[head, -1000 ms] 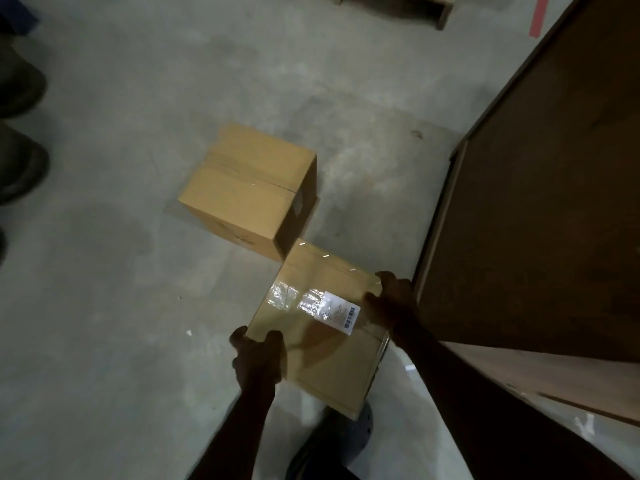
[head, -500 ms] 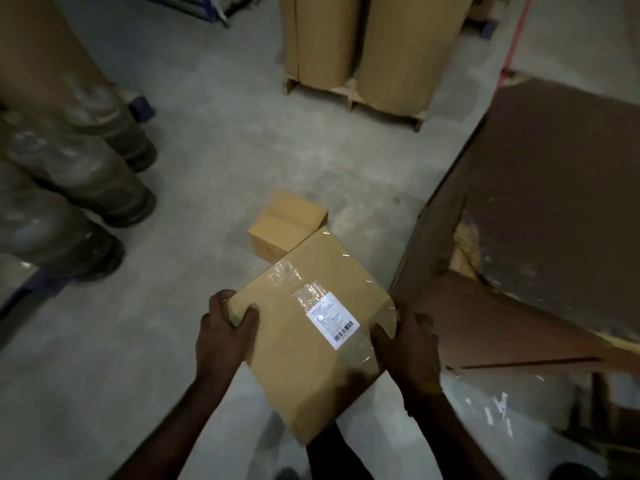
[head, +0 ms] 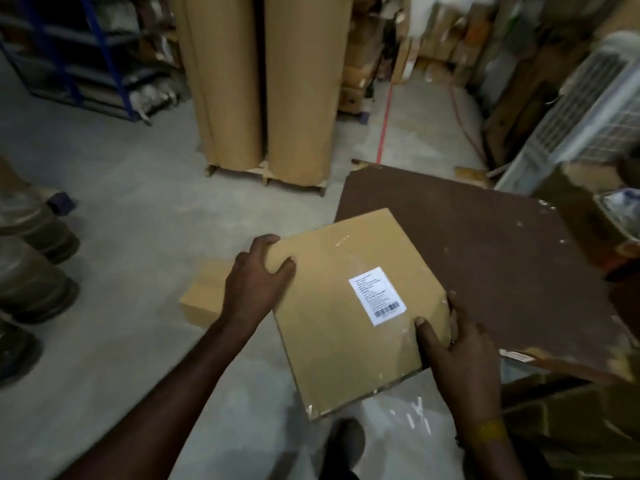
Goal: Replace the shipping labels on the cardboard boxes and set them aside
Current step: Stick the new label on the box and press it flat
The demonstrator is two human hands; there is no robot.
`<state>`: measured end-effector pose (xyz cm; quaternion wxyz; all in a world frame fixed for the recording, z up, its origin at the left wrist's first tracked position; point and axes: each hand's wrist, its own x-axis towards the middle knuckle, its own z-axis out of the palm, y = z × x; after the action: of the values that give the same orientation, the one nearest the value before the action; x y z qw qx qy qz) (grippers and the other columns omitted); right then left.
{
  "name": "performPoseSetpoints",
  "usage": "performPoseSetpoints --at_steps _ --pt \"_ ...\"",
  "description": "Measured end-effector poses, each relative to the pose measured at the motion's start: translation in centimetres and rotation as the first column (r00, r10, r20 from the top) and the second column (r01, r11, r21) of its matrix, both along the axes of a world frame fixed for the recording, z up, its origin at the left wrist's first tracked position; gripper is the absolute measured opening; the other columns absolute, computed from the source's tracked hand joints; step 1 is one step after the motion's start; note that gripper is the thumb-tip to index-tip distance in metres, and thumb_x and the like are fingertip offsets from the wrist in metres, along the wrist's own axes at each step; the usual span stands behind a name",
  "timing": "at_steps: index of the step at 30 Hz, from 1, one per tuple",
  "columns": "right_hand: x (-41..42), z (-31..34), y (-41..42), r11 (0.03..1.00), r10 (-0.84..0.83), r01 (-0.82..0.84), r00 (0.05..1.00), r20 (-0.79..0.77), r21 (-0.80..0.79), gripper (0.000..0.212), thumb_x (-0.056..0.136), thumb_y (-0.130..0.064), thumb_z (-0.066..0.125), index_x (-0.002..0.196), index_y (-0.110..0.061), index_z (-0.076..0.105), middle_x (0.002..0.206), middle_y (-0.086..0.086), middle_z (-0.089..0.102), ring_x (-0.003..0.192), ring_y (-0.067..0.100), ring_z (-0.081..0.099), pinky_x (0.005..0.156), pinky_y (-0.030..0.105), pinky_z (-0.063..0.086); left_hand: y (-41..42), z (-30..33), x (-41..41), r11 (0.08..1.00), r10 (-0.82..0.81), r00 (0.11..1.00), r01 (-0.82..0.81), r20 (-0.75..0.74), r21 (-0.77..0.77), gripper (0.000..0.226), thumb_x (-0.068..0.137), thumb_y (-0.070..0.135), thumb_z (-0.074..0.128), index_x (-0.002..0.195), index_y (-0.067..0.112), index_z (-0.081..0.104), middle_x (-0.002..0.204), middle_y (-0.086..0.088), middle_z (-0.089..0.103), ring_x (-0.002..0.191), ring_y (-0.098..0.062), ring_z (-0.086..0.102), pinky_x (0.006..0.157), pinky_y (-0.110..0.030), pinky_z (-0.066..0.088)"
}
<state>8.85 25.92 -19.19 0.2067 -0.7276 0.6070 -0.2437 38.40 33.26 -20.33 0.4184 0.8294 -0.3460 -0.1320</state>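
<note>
Grey concrete floor (head: 131, 209) stretches toward tall brown paper rolls (head: 263, 81) at the far side. Both hands hold one cardboard box (head: 332, 327) above it: left hand (head: 254, 282) clamped on the far-left corner, right hand (head: 457, 355) gripping the near-right edge beside its white label (head: 376, 295). Another box (head: 202, 296) lies on the floor, left.

I am finding the label (head: 377, 295) print too small to read. The left hand (head: 254, 285) is hiding part of the floor box (head: 202, 295), and the right side is blurring beyond telling.
</note>
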Motion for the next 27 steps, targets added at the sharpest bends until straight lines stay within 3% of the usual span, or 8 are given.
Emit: performPoseSetpoints --at_steps 4,8,13,17,19,21,24,27 --pt "-4.2 0.2 -6.0 0.993 -0.109 0.113 0.989 0.097 -0.041 0.069 0.088 -0.042 0.069 0.147 -0.024 0.041 0.131 0.022 0.057 0.12 0.043 0.049 0.096 0.05 0.044 -10.3 1.7 -4.1 0.993 -0.113 0.993 0.112 0.027 0.045 0.047 0.088 0.055 0.061 0.131 0.041 0.045 0.117 -0.008 0.059 0.106 -0.029 0.06 0.083 -0.033 0.045" --pt "-7.8 -1.5 -13.0 0.979 -0.202 0.2 0.972 0.121 0.028 0.06 0.088 -0.041 0.07 0.14 -0.023 0.045 0.13 0.022 0.058 0.117 0.043 0.053 0.093 0.048 0.046 -20.7 1.9 -8.1 0.979 -0.187 0.981 0.183 0.04 0.093 0.046 0.088 0.055 0.06 0.13 0.04 0.046 0.119 -0.009 0.057 0.108 -0.031 0.06 0.083 -0.032 0.044" --pt "-9.4 -3.7 -18.8 0.98 -0.169 0.164 0.985 0.037 0.111 0.053 0.089 -0.051 0.063 0.134 -0.03 0.045 0.124 0.02 0.06 0.109 0.042 0.059 0.086 0.047 0.051 -30.1 -0.4 -10.7 0.941 -0.277 0.959 0.259 0.059 0.219 0.055 0.095 0.05 0.054 0.146 0.038 0.04 0.147 -0.005 0.047 0.133 -0.029 0.046 0.106 -0.04 0.039" --pt "-9.3 -3.1 -21.5 0.988 -0.107 0.121 0.984 -0.143 0.098 0.057 0.089 -0.063 0.055 0.137 -0.036 0.043 0.126 0.012 0.059 0.108 0.036 0.061 0.085 0.042 0.052 -32.5 -2.7 -11.2 0.921 -0.186 0.981 0.155 0.053 0.356 0.055 0.099 0.059 0.037 0.152 0.047 0.025 0.159 -0.004 0.032 0.141 -0.033 0.037 0.113 -0.054 0.033" --pt "-9.5 -2.6 -22.6 0.99 -0.094 0.124 0.936 -0.339 0.068 0.061 0.087 -0.07 0.051 0.139 -0.04 0.04 0.133 0.01 0.054 0.114 0.035 0.058 0.089 0.041 0.048 -32.8 -2.4 -11.7 0.909 -0.178 0.98 0.129 0.09 0.396 0.054 0.101 0.058 0.033 0.153 0.046 0.024 0.159 -0.005 0.031 0.14 -0.035 0.038 0.112 -0.055 0.034" --pt "-9.2 -2.2 -24.0 0.995 -0.08 0.095 0.924 -0.374 0.022 0.058 0.087 -0.066 0.053 0.137 -0.038 0.044 0.142 0.013 0.045 0.124 0.037 0.049 0.097 0.044 0.044 -32.7 -2.0 -12.5 0.91 -0.173 0.975 0.104 0.138 0.401 0.052 0.104 0.051 0.032 0.154 0.041 0.026 0.161 -0.009 0.025 0.14 -0.037 0.037 0.112 -0.053 0.034" --pt "-6.9 -2.1 -26.6 0.997 0.066 -0.071 0.992 -0.108 -0.037 0.033 0.089 -0.044 0.057 0.118 -0.029 0.062 0.119 0.013 0.056 0.109 0.035 0.055 0.088 0.042 0.05 -32.4 -2.3 -12.8 0.935 -0.214 0.936 0.113 0.28 0.336 0.047 0.105 0.041 0.032 0.151 0.032 0.037 0.164 -0.011 0.017 0.145 -0.036 0.031 0.115 -0.051 0.034" --pt "-3.5 -2.6 -28.9 0.971 0.143 -0.173 0.974 -0.177 -0.166 0.021 0.085 -0.032 0.052 0.099 -0.028 0.067 0.098 0.005 0.056 0.095 0.029 0.055 0.078 0.038 0.045 -32.4 -2.9 -12.6 0.899 -0.357 0.834 0.185 0.421 0.397 0.051 0.105 0.037 0.022 0.152 0.024 0.035 0.164 -0.012 0.022 0.151 -0.033 0.02 0.123 -0.046 0.018"
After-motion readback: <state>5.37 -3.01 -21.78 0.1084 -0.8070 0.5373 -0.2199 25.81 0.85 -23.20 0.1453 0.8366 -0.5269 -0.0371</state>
